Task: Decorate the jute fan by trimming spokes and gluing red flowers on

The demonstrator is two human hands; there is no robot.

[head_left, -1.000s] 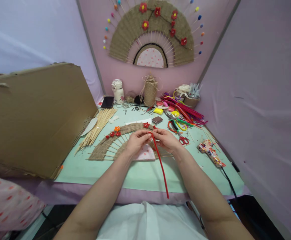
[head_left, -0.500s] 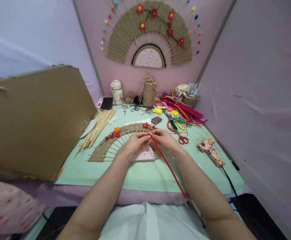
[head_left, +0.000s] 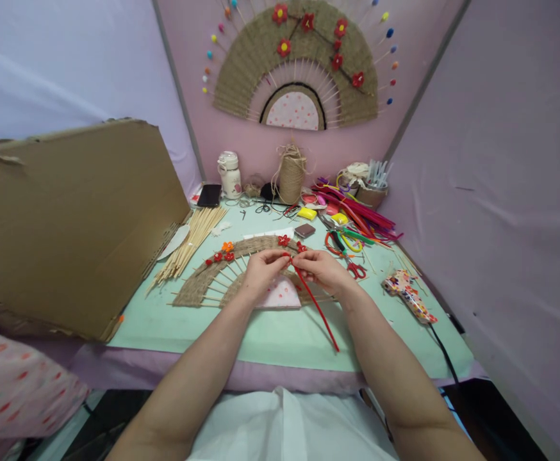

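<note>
Both hands pinch a red pipe cleaner above the middle of the table. My left hand is closed on its upper end, where a small bent part shows at the fingertips. My right hand grips it just beside, fingers closed. The long tail slants down to the right, its tip near the table's front edge. Under the hands lies a twine-woven fan with stick ribs, red flowers and an orange flower. Its pink spotted centre is partly covered by my hands.
At left lie wooden sticks beside a cardboard sheet. A twine spool and white bottle stand behind. Red-handled scissors, more pipe cleaners and a patterned glue gun are at right. A finished fan hangs on the wall.
The free tail of the pipe cleaner reaches less far down and has swung a little left. Both hands stay close together, with slightly shifted fingers. The whole view has shifted slightly.
</note>
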